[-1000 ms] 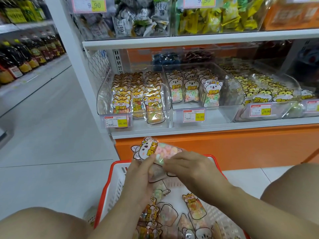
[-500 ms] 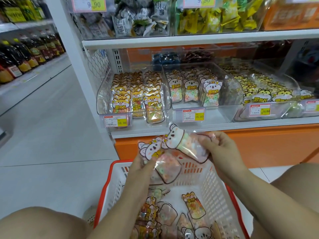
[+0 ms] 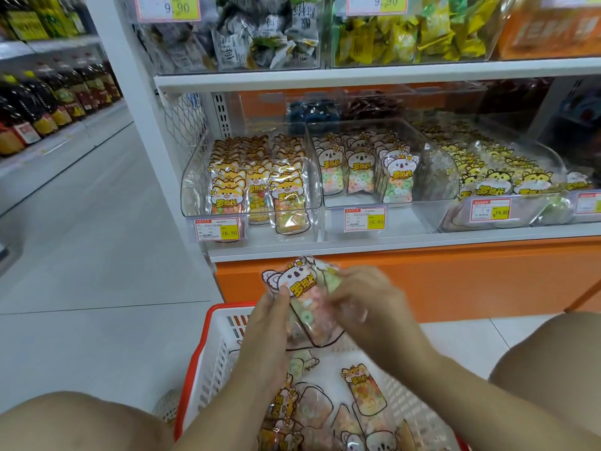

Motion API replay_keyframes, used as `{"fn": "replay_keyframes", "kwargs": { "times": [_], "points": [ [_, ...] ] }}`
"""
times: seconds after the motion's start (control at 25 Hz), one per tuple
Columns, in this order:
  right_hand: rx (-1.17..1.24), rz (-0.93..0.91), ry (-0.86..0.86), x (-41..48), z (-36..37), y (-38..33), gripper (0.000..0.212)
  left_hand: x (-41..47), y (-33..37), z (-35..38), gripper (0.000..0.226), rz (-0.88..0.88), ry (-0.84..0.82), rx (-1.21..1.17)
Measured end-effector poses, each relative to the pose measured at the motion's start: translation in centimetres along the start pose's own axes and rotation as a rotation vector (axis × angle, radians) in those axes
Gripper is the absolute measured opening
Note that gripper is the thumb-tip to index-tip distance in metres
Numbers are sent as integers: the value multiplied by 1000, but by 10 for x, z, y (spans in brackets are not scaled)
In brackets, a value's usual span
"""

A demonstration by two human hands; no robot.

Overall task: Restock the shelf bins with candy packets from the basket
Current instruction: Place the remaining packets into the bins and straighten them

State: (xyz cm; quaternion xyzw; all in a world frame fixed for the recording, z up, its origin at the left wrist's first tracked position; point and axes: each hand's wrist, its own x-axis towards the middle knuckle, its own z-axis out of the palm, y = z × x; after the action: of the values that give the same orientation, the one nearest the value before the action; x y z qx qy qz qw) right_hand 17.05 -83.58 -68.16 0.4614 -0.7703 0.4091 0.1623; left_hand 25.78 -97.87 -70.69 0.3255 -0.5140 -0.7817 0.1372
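Candy packets (image 3: 304,297) in left hand (image 3: 270,323), right hand (image 3: 367,307), over basket (image 3: 208,346) far rim.

left hand (image 3: 270,323) bare | right hand (image 3: 367,304) bare | forearms (image 3: 471,395) bare | knees (image 3: 65,421) bare

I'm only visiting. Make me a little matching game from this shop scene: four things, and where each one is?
Things:
1 fox packets
2 shelved koala packets
3 basket
4 held koala packets

Places:
A gripped by the left hand and right hand
B left clear bin
C middle clear bin
D below both hands

Pairs: 1-B, 2-C, 3-D, 4-A
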Motion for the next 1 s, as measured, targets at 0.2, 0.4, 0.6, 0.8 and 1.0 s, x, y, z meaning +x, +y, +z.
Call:
{"fn": "replay_keyframes", "kwargs": {
  "times": [0.2,0.4,0.6,0.8,1.0],
  "points": [
    [114,-48,-326,-12,15,7,16,-9,9,-1,28,-29,-28,-89],
    [241,180,-279,1,1,-5,21,-8,13,0,37,-27,-7,-86],
    [404,738,-309,26,-15,5,109,-10,26,11,45,147,-73,133],
    [425,726,-255,64,-36,21,85,7,61,45,78,258,-130,136],
    [203,453,-126,122,-75,47,81,52,109,95,60,502,-124,284]
  ]
}}
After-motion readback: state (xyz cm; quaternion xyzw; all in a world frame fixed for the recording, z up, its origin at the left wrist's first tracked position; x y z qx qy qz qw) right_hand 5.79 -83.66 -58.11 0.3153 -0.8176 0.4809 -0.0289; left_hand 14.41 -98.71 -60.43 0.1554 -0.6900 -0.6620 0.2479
